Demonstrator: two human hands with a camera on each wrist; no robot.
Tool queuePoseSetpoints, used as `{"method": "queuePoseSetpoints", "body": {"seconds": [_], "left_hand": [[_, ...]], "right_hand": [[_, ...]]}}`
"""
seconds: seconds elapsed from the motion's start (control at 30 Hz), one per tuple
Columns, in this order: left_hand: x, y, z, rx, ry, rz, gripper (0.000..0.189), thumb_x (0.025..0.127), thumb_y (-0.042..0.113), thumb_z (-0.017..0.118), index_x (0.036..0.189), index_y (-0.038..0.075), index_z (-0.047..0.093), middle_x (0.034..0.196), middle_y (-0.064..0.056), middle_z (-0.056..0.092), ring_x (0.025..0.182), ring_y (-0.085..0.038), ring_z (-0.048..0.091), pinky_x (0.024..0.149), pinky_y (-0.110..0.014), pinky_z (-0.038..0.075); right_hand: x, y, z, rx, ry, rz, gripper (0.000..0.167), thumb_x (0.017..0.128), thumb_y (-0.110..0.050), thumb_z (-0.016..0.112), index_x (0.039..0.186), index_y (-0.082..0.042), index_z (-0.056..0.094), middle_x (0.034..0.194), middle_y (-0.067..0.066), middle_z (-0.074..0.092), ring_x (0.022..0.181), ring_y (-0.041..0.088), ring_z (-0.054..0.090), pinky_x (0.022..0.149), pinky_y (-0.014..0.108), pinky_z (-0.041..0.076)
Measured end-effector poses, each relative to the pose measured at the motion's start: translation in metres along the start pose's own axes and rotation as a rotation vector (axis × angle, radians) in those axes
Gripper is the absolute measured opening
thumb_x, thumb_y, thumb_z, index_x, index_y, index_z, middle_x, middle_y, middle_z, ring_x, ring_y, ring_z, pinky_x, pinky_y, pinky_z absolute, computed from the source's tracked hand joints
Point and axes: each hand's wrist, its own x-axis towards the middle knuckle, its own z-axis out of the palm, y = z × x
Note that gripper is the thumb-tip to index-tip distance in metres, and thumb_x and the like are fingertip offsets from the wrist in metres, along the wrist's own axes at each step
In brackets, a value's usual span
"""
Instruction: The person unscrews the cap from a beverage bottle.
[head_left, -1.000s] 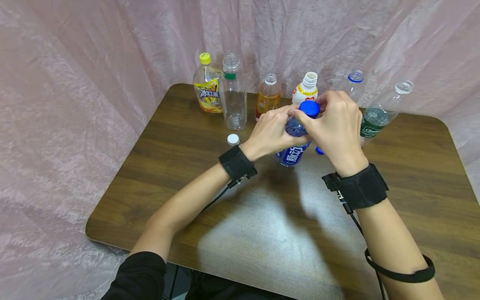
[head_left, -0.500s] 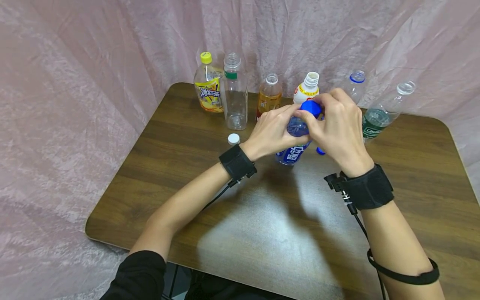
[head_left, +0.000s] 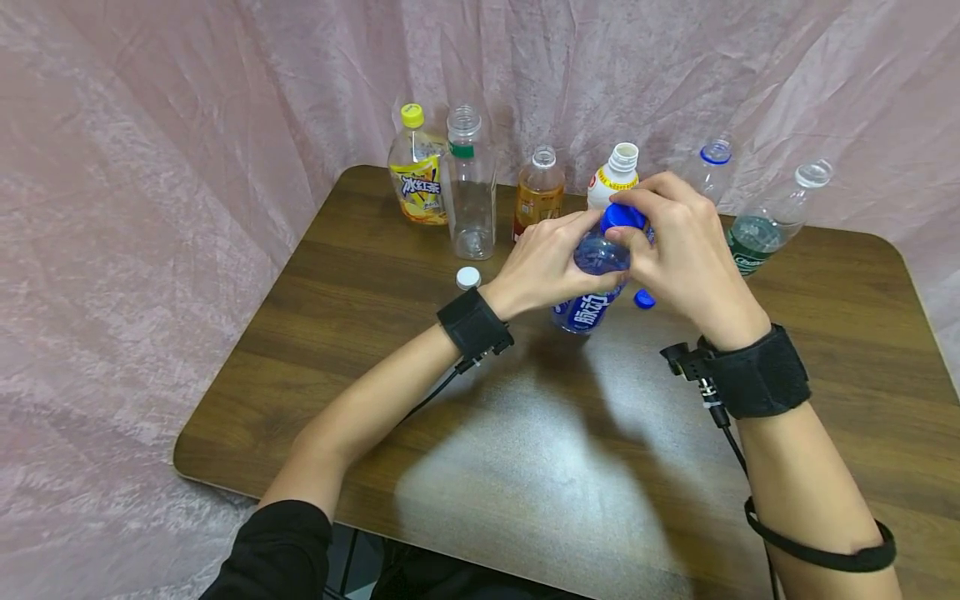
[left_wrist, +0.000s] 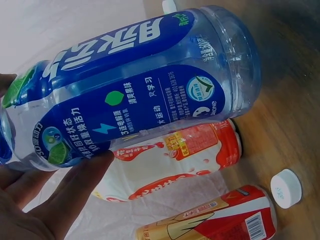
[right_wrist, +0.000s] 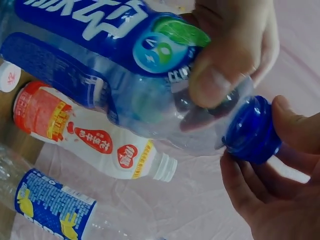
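Note:
A clear drink bottle with a blue label (head_left: 588,310) is held upright, slightly tilted, over the middle of the table. My left hand (head_left: 542,260) grips it round the shoulder, just below its blue cap (head_left: 622,217). On that cap lie the thumb and fingers of my right hand (head_left: 690,258), pinching its sides. In the right wrist view the blue cap (right_wrist: 254,131) sits on the neck between thumb and fingers. Lime pictures show on the label in the left wrist view, where the bottle (left_wrist: 130,95) fills the upper part. Whether its base touches the table is unclear.
Behind stand a yellow-capped iced tea bottle (head_left: 417,187), a tall clear bottle (head_left: 472,204), an amber bottle (head_left: 538,200), a white bottle (head_left: 617,179) and a green-labelled bottle (head_left: 757,233). A blue-ringed bottle (head_left: 712,171) is partly hidden. Loose white (head_left: 468,277) and blue caps (head_left: 644,299) lie on the table.
My right wrist has swung a little to the right and its fingers have turned about the cap. The left hand and the bottle have stayed almost in place.

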Motion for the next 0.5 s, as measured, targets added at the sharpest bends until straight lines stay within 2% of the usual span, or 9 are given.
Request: {"method": "queuePoseSetpoints", "body": {"seconds": [0.17,0.23,0.3,0.4,0.5], "left_hand": [[0.0,-0.001,0.0,-0.015,-0.006,-0.007,0.061,0.085,0.057,0.078,0.127,0.016,0.061,0.113,0.002,0.072,0.099,-0.012,0.069,0.083,-0.024,0.054],[-0.001,-0.002,0.0,-0.022,0.005,-0.004,0.062,0.085,0.056,0.079,0.128,0.015,0.061,0.114,0.002,0.073,0.099,-0.013,0.069,0.084,-0.025,0.054],[-0.001,-0.002,0.0,-0.02,0.012,-0.005,0.064,0.085,0.056,0.079,0.131,0.016,0.061,0.117,0.002,0.073,0.102,-0.013,0.07,0.086,-0.025,0.054],[0.0,-0.001,0.0,-0.031,0.016,-0.002,0.069,0.085,0.055,0.08,0.138,0.016,0.06,0.125,0.002,0.072,0.108,-0.015,0.07,0.09,-0.025,0.054],[0.001,0.001,0.0,-0.034,0.005,-0.015,0.075,0.084,0.056,0.08,0.143,0.016,0.057,0.13,0.001,0.071,0.113,-0.014,0.07,0.093,-0.025,0.054]], "right_hand": [[0.003,0.0,-0.005,0.054,-0.104,0.006,0.035,0.09,0.009,0.066,0.125,0.006,0.069,0.121,0.019,0.068,0.112,0.037,0.066,0.095,0.051,0.05],[0.003,0.001,-0.005,0.075,-0.124,0.024,0.043,0.09,0.005,0.069,0.133,0.002,0.066,0.128,0.017,0.067,0.117,0.037,0.065,0.099,0.052,0.05],[0.003,0.002,-0.003,0.087,-0.095,0.06,0.051,0.089,-0.005,0.076,0.138,-0.002,0.062,0.13,0.017,0.067,0.115,0.036,0.066,0.097,0.048,0.05],[-0.001,0.004,0.003,0.1,0.01,0.172,0.065,0.084,-0.026,0.086,0.139,-0.004,0.061,0.126,0.017,0.069,0.107,0.033,0.069,0.09,0.027,0.051],[-0.005,0.005,0.01,0.112,0.12,0.301,0.064,0.08,-0.039,0.089,0.127,-0.002,0.066,0.114,0.015,0.073,0.096,0.026,0.07,0.077,0.012,0.045]]}}
